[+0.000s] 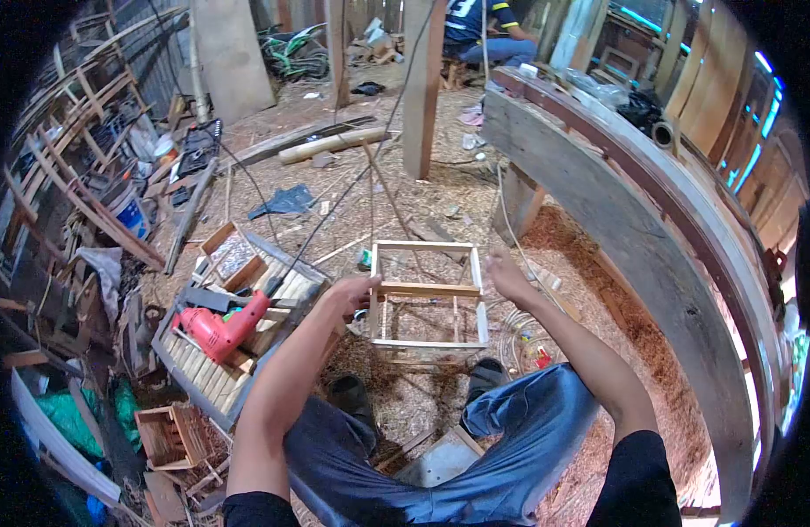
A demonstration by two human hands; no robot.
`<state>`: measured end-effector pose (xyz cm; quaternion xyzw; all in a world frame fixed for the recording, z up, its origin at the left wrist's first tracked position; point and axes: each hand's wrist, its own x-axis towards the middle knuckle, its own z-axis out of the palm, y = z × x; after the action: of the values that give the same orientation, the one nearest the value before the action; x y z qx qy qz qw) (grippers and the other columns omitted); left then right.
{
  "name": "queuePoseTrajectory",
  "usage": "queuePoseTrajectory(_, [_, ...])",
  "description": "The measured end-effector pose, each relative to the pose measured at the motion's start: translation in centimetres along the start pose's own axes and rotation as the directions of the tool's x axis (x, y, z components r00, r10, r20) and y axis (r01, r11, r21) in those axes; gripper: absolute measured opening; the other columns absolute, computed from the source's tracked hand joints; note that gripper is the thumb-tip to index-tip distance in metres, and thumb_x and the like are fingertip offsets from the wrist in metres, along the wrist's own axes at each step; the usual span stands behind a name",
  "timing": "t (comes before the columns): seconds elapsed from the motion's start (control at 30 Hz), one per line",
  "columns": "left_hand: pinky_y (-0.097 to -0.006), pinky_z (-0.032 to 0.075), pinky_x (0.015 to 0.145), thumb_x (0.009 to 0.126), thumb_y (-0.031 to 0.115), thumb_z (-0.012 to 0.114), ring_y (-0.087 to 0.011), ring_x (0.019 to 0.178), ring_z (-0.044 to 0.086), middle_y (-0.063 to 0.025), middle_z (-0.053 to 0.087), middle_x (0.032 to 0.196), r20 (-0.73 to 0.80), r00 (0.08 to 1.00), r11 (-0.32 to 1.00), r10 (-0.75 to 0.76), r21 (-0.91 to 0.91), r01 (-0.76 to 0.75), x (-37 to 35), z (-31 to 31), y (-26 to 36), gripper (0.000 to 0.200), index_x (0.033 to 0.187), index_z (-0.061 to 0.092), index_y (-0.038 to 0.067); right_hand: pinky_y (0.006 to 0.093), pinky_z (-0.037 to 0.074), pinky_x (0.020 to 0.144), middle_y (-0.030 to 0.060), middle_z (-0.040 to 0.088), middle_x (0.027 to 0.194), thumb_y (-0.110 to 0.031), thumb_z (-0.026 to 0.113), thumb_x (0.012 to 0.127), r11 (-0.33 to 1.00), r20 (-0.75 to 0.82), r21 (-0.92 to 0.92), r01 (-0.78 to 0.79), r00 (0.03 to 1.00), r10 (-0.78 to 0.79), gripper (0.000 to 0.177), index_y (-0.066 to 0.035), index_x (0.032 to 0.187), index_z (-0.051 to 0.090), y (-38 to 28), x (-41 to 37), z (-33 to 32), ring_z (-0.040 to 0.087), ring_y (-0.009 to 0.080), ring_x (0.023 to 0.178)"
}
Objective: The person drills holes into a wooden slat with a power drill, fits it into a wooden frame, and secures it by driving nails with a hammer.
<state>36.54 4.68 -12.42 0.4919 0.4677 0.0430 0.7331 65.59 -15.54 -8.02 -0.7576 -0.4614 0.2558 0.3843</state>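
I see left hand [350, 294] gripping wooden frame [427, 344] left edge, right hand [504, 274] gripping right corner; red drill [219, 330] left, floor [422, 189] open ahead.

the floor [589, 281] is ground under a thick layer of sawdust and wood shavings, more orange along the right side. a small open wooden frame [427, 288] stands upright on it in the middle. just to its left lies a slatted wooden panel [203, 373], with a red power drill [219, 329] resting on the slats. nearer, at the lower left, sits a little wooden crate [163, 435]. farther back a pale round pole [334, 145] lies flat, a dark rag [286, 202] lies between it and the panel, and a square wooden post [421, 105] rises from the shavings. a white and blue bucket [133, 215] stands at the left among stacked slats.
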Motion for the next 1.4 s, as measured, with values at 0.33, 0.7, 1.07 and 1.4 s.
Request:
queuePoseTrajectory(0.33, [-0.0376,0.050,0.065,0.098,0.051,0.032,-0.0206,0.076,0.060,-0.0100,0.062,0.093,0.038,0.999,0.995,-0.033,-0.098,0.037,-1.1,4.1,-0.2,0.053,0.107,0.055,0.004,0.0433,0.053,0.055,0.0159,0.062,0.090,-0.075,0.013,0.086,0.779,0.288,0.169,-0.604,0.786,0.547,0.090,0.000,0.122,0.047,0.7,-0.3,3.1,0.064,0.0236,0.065])
queuePoseTrajectory(0.7, [-0.0314,0.036,0.045,0.095,0.036,0.038,-0.0140,0.051,0.041,-0.0048,0.046,0.070,-0.176,0.962,0.974,0.207,0.131,-0.185,-2.1,5.6,-0.6,0.036,0.093,0.051,0.002,0.0359,0.043,0.042,0.0107,0.052,0.064,-0.054,0.019,0.098,0.890,0.083,0.122,-0.439,0.898,0.431,0.063,0.001,0.086,0.048,7.0,1.7,6.1,0.050,0.0197,0.049])
queuePoseTrajectory(1.07, [-0.0371,0.032,0.043,0.095,0.036,0.039,-0.0175,0.047,0.044,-0.0088,0.044,0.059,-0.211,0.933,0.952,0.293,0.160,-0.262,1.0,4.6,-3.7,0.042,0.086,0.050,-0.004,0.0427,0.052,0.059,0.0163,0.056,0.068,-0.051,0.013,0.098,0.817,0.100,0.106,-0.567,0.823,0.559,0.073,0.005,0.082,0.057,3.3,0.4,5.1,0.059,0.0262,0.053])
queuePoseTrajectory(1.4, [-0.0320,0.040,0.042,0.097,0.043,0.037,-0.0138,0.047,0.044,-0.0024,0.040,0.059,-0.132,0.947,0.954,0.292,-0.035,-0.299,-6.3,6.2,3.7,0.043,0.085,0.049,0.003,0.0272,0.037,0.041,0.0030,0.044,0.072,-0.067,0.036,0.089,0.610,0.336,0.549,-0.572,0.819,0.465,0.058,-0.014,0.110,0.043,-4.5,-1.5,-1.0,0.041,0.0128,0.051])
